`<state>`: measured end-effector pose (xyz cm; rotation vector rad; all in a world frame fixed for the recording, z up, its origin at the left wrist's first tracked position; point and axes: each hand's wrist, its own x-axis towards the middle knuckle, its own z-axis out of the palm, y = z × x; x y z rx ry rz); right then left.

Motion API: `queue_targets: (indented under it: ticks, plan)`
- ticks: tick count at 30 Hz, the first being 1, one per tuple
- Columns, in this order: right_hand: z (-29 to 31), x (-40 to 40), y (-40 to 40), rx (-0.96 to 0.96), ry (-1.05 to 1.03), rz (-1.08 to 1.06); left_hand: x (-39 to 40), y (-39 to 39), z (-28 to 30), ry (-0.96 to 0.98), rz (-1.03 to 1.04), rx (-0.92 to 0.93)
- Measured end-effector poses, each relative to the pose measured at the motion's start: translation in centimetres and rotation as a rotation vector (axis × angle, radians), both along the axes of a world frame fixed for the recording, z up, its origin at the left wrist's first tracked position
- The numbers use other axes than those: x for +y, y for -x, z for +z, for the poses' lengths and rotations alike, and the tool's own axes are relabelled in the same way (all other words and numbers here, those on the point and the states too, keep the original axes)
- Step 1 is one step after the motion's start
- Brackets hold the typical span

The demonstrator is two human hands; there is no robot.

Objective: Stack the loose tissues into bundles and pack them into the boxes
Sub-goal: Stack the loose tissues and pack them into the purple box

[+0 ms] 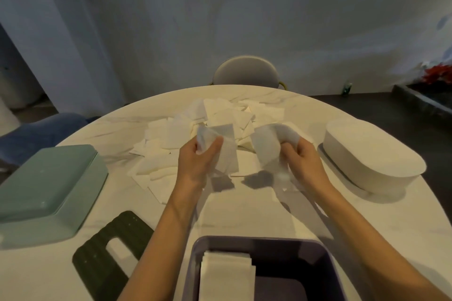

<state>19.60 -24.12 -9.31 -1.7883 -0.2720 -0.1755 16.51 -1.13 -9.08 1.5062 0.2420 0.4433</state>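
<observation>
A heap of loose white tissues (220,117) covers the middle of the round table. Above its near edge my left hand (198,161) grips a white tissue (226,154) that hangs down from the fingers. My right hand (302,161) holds another bunched tissue (269,144) just to the right. A flat stack of tissues (244,212) lies on the table between my forearms. Nearest me, an open purple box (327,266) holds a neat bundle of tissues (227,273) along its left side.
A pale green box (46,193) lies upside down at the left. A white oval box (374,154) lies upside down at the right. A dark slotted lid (107,252) lies near the purple box. A chair back (245,71) stands beyond the marble table (391,239).
</observation>
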Motion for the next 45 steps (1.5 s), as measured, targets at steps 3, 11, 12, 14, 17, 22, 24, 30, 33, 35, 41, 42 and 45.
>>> queue_targets:
  ticks: [3, 11, 12, 14, 17, 22, 24, 30, 33, 35, 41, 42, 45]
  plan:
    - [1.6, 0.1, 1.6, 0.161, -0.049, 0.166, -0.6, 1.1, -0.7, 0.223, -0.145, 0.028]
    - [0.1, 2.4, 2.1, 0.071, 0.261, 0.085, -3.3, 2.9, -1.5, 0.205, -0.266, 0.101]
    - [-0.1, 2.4, 1.9, 0.073, 0.237, 0.082, -3.5, 2.9, -1.6, 0.236, -0.269, 0.098]
    - [-0.2, 2.2, 1.8, 0.088, 0.163, 0.087, -3.8, 2.8, -1.7, 0.335, -0.247, 0.075]
    - [-0.3, 2.0, 1.9, 0.109, 0.090, 0.117, -3.9, 2.7, -1.8, 0.318, -0.166, 0.035]
    - [-0.3, 2.1, 1.7, 0.198, -0.066, 0.051, -3.8, 2.6, -2.4, 0.210, -0.087, -0.015]
    - [-0.2, 1.8, 1.7, 0.215, -0.080, 0.028, -3.7, 2.5, -2.5, 0.244, -0.027, -0.034]
    - [1.2, -0.1, 1.3, 0.156, -0.052, 0.033, -2.4, 2.5, -2.8, 0.095, 0.097, -0.074]
    - [2.7, -1.1, 1.9, 0.145, -0.045, 0.170, -2.4, 2.7, -2.8, -0.006, 0.114, -0.059]
    - [3.2, -1.4, 2.3, 0.180, -0.033, 0.276, -2.4, 2.7, -2.7, -0.026, 0.050, -0.045]
    - [4.3, -2.6, 2.4, 0.312, 0.049, 0.423, -3.0, 3.0, -2.7, -0.190, 0.008, -0.012]
    - [4.4, -2.9, 2.2, 0.315, 0.011, 0.395, -3.0, 3.0, -2.5, -0.193, 0.008, -0.015]
    - [4.1, -3.2, 1.8, 0.310, 0.020, 0.344, -3.0, 3.2, -2.1, -0.116, -0.085, -0.025]
